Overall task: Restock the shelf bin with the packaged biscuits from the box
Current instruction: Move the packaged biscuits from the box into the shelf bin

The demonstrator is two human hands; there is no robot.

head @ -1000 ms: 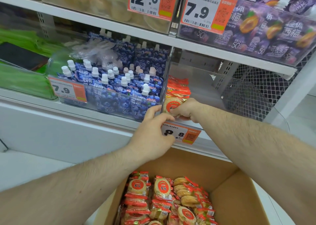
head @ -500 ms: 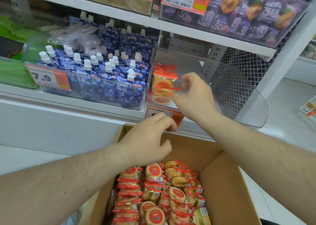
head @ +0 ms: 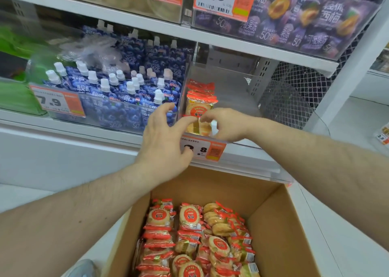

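The left hand (head: 166, 138) is reaching up to the front of the clear shelf bin (head: 235, 91), fingers spread wide, thumb tip touching the biscuit pack (head: 199, 116) standing there. The right hand (head: 226, 125) is coming in from 3 o'clock, and its curled fingers are pinching the same pack. More red packs (head: 201, 89) are standing behind it at 12 o'clock. A price tag (head: 203, 149) is hanging just under the hands. At 6 o'clock the open cardboard box (head: 280, 224) is holding many biscuit packs (head: 189, 239). At 9 o'clock blue drink pouches (head: 117, 93) are filling the next bin.
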